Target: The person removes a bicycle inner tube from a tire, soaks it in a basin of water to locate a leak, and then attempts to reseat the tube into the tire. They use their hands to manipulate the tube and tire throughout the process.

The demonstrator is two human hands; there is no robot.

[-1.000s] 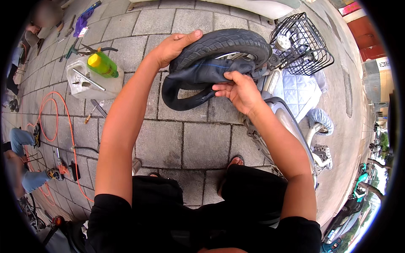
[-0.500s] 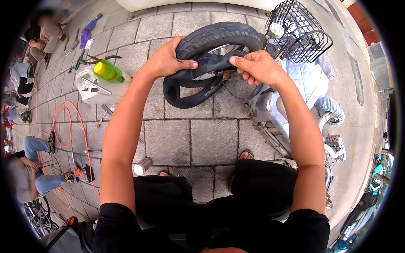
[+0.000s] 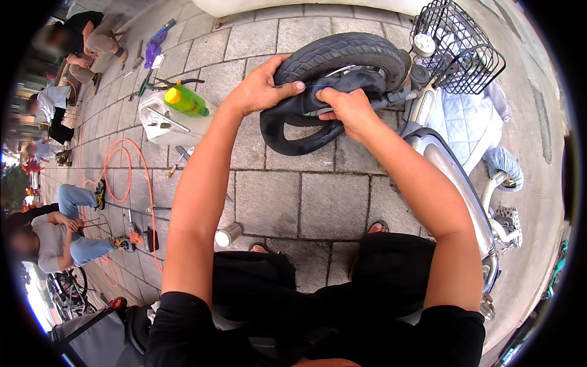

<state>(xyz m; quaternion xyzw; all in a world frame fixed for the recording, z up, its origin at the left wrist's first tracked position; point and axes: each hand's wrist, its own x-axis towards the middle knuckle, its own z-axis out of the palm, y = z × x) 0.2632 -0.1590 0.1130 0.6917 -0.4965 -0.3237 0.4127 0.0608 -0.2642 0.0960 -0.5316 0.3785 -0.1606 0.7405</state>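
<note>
A black treaded tyre (image 3: pixel 342 48) is on the wheel of a two-wheeler lying on its side in front of me. A black inner tube (image 3: pixel 287 145) hangs partly out of it, its loose loop toward me. My left hand (image 3: pixel 260 90) grips the tube and tyre at their left side, thumb on top and fingers hidden behind. Closed on the tube nearer the middle, my right hand (image 3: pixel 351 113) presses its thumb on the upper face, fingers curled underneath. The two thumbs are a short gap apart.
Left of the wheel, a green bottle with a yellow cap (image 3: pixel 186 102) lies on a white plastic container (image 3: pixel 153 129), with pliers (image 3: pixel 177 82) beyond. An orange hose (image 3: pixel 150 208) coils farther left, near a seated person (image 3: pixel 52 241). A can (image 3: pixel 228 234) stands near my feet.
My right hand has moved left along the inner tube, closer to my left hand, and now presses its thumb down. The whole view has shifted, so the scene sits farther right.
</note>
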